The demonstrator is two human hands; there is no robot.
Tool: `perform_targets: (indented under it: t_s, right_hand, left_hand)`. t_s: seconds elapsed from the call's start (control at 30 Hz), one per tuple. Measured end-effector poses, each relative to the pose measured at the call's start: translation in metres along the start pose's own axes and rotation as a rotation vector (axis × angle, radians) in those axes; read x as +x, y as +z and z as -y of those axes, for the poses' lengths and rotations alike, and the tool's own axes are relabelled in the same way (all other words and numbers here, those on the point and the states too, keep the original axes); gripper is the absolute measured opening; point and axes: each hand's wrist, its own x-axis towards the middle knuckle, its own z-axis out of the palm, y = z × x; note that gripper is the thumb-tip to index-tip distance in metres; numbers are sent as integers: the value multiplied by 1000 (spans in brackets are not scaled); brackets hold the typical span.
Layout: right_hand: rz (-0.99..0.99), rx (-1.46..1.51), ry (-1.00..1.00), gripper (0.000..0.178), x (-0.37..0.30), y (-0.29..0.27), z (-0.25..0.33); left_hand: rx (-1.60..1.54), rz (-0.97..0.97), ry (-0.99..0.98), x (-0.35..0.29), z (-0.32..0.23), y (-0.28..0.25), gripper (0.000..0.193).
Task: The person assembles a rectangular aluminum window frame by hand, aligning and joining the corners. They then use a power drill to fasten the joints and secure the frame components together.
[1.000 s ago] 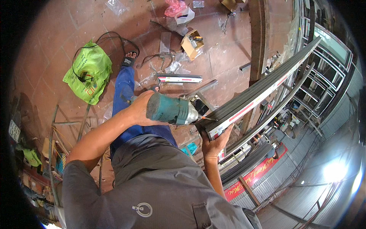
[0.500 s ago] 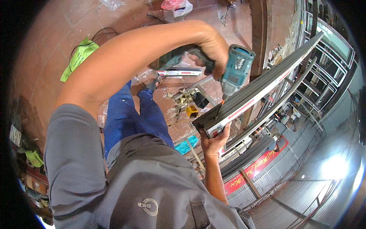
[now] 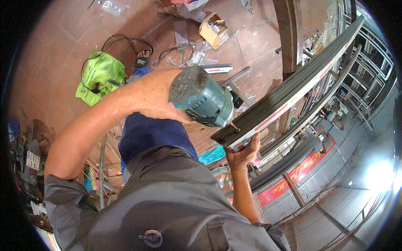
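My left hand (image 3: 161, 98) is closed round the grip of a teal cordless drill (image 3: 201, 96), its fingers mostly hidden behind the tool. The drill tilts with its rear toward me. Its thin bit (image 3: 235, 127) points at the near end of a long dark metal profile (image 3: 284, 98). Whether the bit touches the metal I cannot tell. Under that same end, my right hand (image 3: 243, 157) grips the profile, thumb up along its pale, red-marked side. The profile runs up to the far right.
Beyond the profile stand stacked metal frames (image 3: 368, 75) and a brown post (image 3: 289, 33). A lime-green bag (image 3: 98, 75) with a black cable lies on the tiled floor at left. An open cardboard box (image 3: 213, 31) sits farther off. A red banner (image 3: 297, 169) hangs at right.
My left hand has swung the drill leftward and closer to me, tilting its rear toward me. My right hand still holds the profile's end. My view has shifted, showing more floor at left.
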Motion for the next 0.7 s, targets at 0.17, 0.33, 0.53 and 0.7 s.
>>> perform_targets:
  t_s: [0.17, 0.33, 0.53, 0.7]
  right_hand:
    - [39, -1, 25, 119, -11, 1, -9]
    - [64, 10, 58, 121, -15, 2, -10]
    - [55, 55, 64, 123, -17, 5, -13]
    - [53, 83, 69, 123, -22, 6, -17]
  left_hand:
    - [0, -93, 46, -3, 18, 11, 65]
    - [-76, 8, -66, 8, 3, 4, 57]
    - [107, 3, 141, 15, 13, 6, 49]
    - [57, 60, 71, 16, 6, 3, 49]
